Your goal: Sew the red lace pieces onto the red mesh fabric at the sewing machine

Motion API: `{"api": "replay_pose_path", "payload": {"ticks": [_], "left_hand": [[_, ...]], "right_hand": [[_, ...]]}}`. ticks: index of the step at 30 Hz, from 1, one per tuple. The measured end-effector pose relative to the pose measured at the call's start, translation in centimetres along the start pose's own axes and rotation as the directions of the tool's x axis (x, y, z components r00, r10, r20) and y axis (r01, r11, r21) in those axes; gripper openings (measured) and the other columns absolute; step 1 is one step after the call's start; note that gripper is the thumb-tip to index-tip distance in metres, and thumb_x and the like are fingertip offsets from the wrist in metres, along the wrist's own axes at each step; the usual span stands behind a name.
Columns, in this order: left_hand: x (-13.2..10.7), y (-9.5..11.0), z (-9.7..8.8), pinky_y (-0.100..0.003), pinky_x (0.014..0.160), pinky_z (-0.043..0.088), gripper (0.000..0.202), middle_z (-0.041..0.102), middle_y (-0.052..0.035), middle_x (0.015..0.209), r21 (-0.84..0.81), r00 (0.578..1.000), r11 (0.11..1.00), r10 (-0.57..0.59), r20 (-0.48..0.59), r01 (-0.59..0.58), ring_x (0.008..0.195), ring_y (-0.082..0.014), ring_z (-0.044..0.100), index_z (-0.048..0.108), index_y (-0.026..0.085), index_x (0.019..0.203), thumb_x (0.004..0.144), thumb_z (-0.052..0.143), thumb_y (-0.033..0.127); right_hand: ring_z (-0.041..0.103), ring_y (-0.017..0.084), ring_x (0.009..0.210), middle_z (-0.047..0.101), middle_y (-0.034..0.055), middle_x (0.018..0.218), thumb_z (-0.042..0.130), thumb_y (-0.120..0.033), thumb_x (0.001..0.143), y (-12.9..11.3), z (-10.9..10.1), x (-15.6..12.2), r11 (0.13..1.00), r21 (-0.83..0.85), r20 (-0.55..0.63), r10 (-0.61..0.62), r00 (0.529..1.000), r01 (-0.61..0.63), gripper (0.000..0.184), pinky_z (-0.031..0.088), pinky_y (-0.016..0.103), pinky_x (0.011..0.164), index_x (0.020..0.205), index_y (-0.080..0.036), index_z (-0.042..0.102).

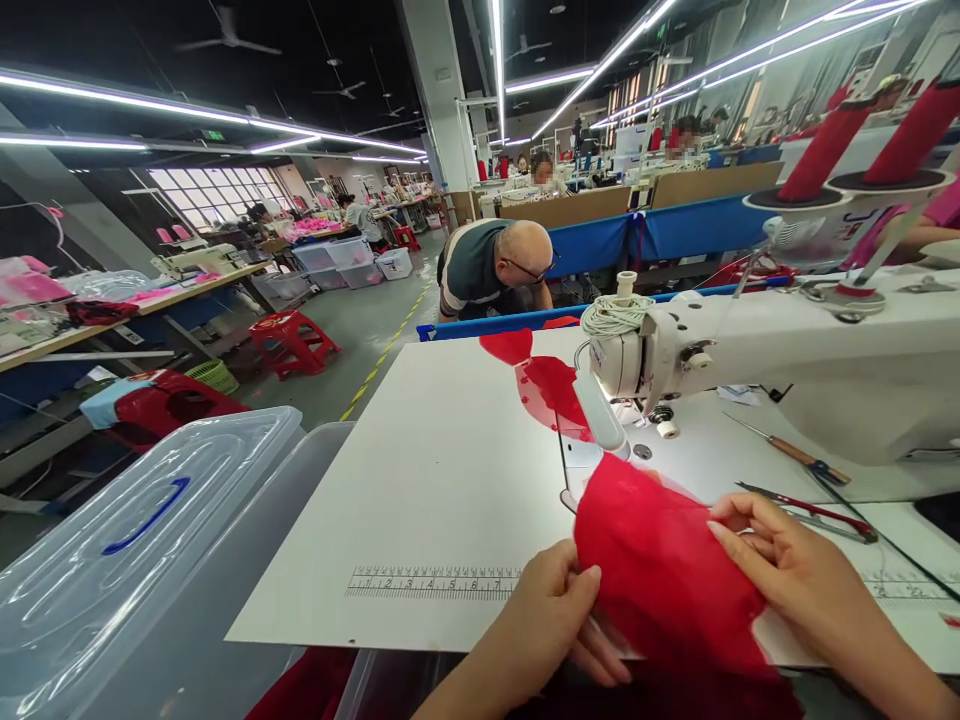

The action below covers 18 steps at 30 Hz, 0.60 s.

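A piece of red fabric [660, 570] lies on the white sewing table [450, 470], its far end under the head of a white sewing machine [750, 360]. My left hand [555, 620] pinches the fabric's near left edge, fingers closed on it. My right hand [795, 570] rests on the fabric's right side, fingers curled and pressing it down. More red fabric [547, 385] trails out behind the machine's needle area.
Red-handled snips [817, 512] and a wooden-handled tool [802, 458] lie right of the machine. A printed ruler [435, 582] marks the table front. A clear plastic bin lid [142, 540] sits at left. A person [495, 265] bends over beyond the table. Red thread cones [825, 150] stand at right.
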<state>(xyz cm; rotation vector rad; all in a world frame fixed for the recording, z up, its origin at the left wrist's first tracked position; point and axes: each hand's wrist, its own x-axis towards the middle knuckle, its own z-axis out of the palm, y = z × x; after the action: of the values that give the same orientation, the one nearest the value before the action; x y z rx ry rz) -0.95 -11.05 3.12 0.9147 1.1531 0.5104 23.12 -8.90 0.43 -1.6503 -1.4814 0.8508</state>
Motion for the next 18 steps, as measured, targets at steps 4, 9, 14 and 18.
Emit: {"api": "replay_pose_path", "payload": {"ticks": [4,9,14,18], "left_hand": [[-0.7,2.6,-0.5,-0.026,0.048,0.039,0.026,0.055,0.0004,0.057,0.572,0.984,0.815,0.162,-0.072,-0.093,0.047,-0.0137,0.052,0.044,0.021,0.072,0.093,0.039,0.037],[2.8,5.3,1.3,-0.03,0.068,0.043,0.022,0.06,-0.0012,0.078,0.669,0.878,0.658,0.479,-0.019,-0.345,0.075,-0.018,0.056,0.049,0.02,0.074,0.088,0.052,0.036],[7.4,4.3,1.6,-0.025,0.055,0.043,0.039,0.047,0.0073,0.052,0.377,0.953,0.888,0.3,-0.043,-0.262,0.054,-0.0138,0.057,0.032,0.021,0.06,0.08,0.064,0.027],[7.7,3.8,1.1,-0.024,0.051,0.046,0.036,0.052,0.0053,0.046,0.201,0.971,0.951,0.239,0.0,-0.234,0.049,-0.0136,0.059,0.033,0.022,0.059,0.087,0.056,0.025]], "right_hand": [[0.053,0.018,0.053,0.051,-0.0057,0.054,0.047,-0.049,0.089,-0.1,0.5,-1.0,0.977,-0.191,-0.045,-0.111,0.993,0.1,0.026,0.043,0.03,0.058,0.096,-0.027,0.059],[0.062,0.014,0.058,0.068,-0.0019,0.077,0.049,-0.029,0.092,-1.6,2.5,-1.3,0.838,-0.216,-0.095,-0.529,0.843,0.501,0.013,0.048,0.024,0.056,0.091,-0.027,0.062],[0.067,0.011,0.07,0.07,-0.002,0.085,0.047,-0.021,0.093,-1.7,3.5,-1.6,0.746,-0.178,-0.02,-0.655,0.755,0.642,0.015,0.052,0.019,0.063,0.095,-0.027,0.061],[0.059,0.014,0.05,0.065,-0.0021,0.068,0.052,-0.041,0.09,-1.1,2.1,-0.7,0.911,-0.146,0.038,-0.385,0.922,0.386,0.019,0.051,0.024,0.05,0.091,-0.026,0.063]]}}
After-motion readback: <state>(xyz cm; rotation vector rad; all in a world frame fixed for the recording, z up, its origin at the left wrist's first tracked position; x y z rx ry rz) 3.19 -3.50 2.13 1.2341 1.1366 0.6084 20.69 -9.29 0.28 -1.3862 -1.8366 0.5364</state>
